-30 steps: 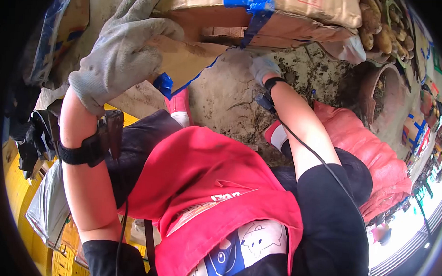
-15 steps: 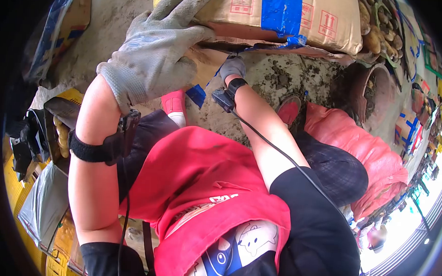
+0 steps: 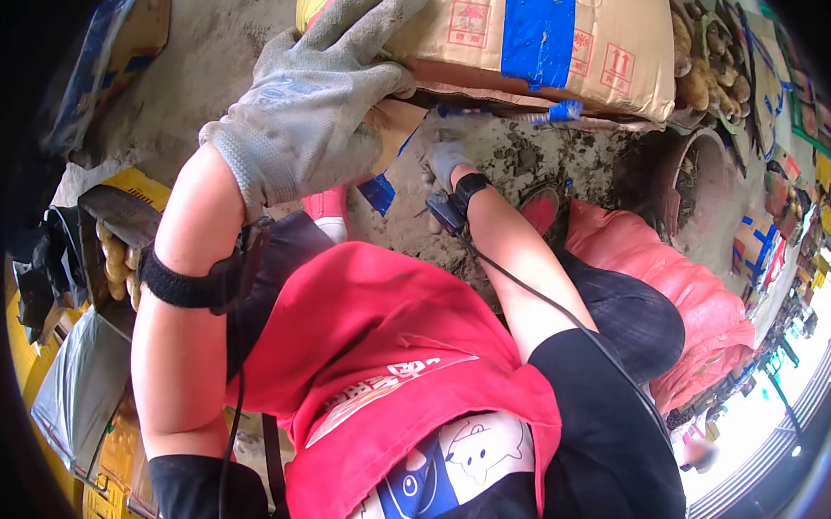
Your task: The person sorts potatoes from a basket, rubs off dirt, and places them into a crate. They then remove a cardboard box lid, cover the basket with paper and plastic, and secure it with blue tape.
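A cardboard box (image 3: 625, 38) with red printed symbols and a strip of blue tape (image 3: 538, 35) stands at the top. Against its left end is my left hand (image 3: 302, 95) in a grey knit glove, its fingers stretched out and apart. My right hand (image 3: 448, 157), also gloved, is low beneath the box's near edge; blur and its angle hide the fingers. Between the hands hangs a loose cardboard flap (image 3: 397, 131) with a blue tape piece (image 3: 377, 194) at its lower end. Another bit of blue tape (image 3: 564, 110) sticks out along the box's bottom edge.
Brown tubers (image 3: 710, 82) lie at the upper right, above a round clay-coloured container (image 3: 702, 183). A pink sack (image 3: 666, 296) rests by my right leg. Crates with tubers (image 3: 115, 263) and a grey plastic bag (image 3: 77, 385) are at left. Dirt covers the floor.
My right hand has drawn back slightly from the box's lower edge and moved right. My left hand stays at the box's end, spread as before, with a small shift in view.
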Motion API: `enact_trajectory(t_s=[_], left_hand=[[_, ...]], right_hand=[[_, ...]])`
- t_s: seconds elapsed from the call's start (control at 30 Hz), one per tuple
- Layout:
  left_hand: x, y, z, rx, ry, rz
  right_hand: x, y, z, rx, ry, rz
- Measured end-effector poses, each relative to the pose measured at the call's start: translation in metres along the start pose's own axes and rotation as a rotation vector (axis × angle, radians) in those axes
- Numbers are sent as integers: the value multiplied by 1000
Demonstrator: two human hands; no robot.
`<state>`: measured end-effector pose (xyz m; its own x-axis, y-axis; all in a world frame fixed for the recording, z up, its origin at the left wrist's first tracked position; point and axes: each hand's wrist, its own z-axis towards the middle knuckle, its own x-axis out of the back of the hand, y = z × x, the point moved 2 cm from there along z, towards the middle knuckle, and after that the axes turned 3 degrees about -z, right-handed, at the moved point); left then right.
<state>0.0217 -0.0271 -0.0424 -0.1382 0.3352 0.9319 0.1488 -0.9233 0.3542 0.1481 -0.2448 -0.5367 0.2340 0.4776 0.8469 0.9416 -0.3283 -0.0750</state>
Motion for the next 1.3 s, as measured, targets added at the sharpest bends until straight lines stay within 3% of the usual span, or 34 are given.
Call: enact_trajectory(t_s=[0.07, 0.1, 0.2, 0.23, 0.27, 0.33, 0.37, 0.6, 0.67, 0.7, 0.77, 0.93, 1.0, 1.03, 1.13, 1.2, 1.27, 1.3], left_hand=[[-1, 4, -1, 14, -4, -9], [-2, 6, -2, 30, -12, -19], [-6, 4, -6, 4, 2, -2], [-6, 4, -6, 3, 0, 1], [-7, 5, -7, 5, 34, -13], [-7, 4, -7, 7, 70, -19], [-6, 4, -7, 15, 74, -1], [-10, 4, -3, 10, 15, -13], [-11, 4, -2, 20, 3, -24], [-11, 5, -2, 26, -3, -39], [-9, 7, -1, 25, -32, -26], [0, 9, -3, 88, 21, 49], [7, 11, 0, 79, -165, 142], [9, 12, 0, 75, -228, 169], [4, 13, -1, -37, -107, 236], [-10, 11, -5, 20, 34, 36], [-10, 9, -5, 19, 22, 25], [-10, 10, -5, 8, 8, 5]], right_hand=[[97, -20, -28, 16, -191, -34], [102, -20, -21, -52, -114, 15], [157, -26, -16, -50, -173, -67], [158, -24, -15, 74, -112, -151], [143, -21, -9, 75, -111, -149], [96, -6, 18, -112, 31, 172], [79, 11, 25, 14, -28, 116], [149, 5, 2, -26, 32, 298], [147, -3, 8, -179, -195, 301], [137, -3, 13, -176, -199, 305], [121, 1, 16, -164, 3, 316], [138, 8, -33, -80, -61, 271], [153, 12, -55, -183, 146, 356], [160, 10, -51, -180, 65, 331], [156, 8, -15, -117, 3, 306], [128, 1, 10, 126, 225, -15], [129, 1, 9, -88, 94, 134], [134, -5, 10, -88, 88, 138]])
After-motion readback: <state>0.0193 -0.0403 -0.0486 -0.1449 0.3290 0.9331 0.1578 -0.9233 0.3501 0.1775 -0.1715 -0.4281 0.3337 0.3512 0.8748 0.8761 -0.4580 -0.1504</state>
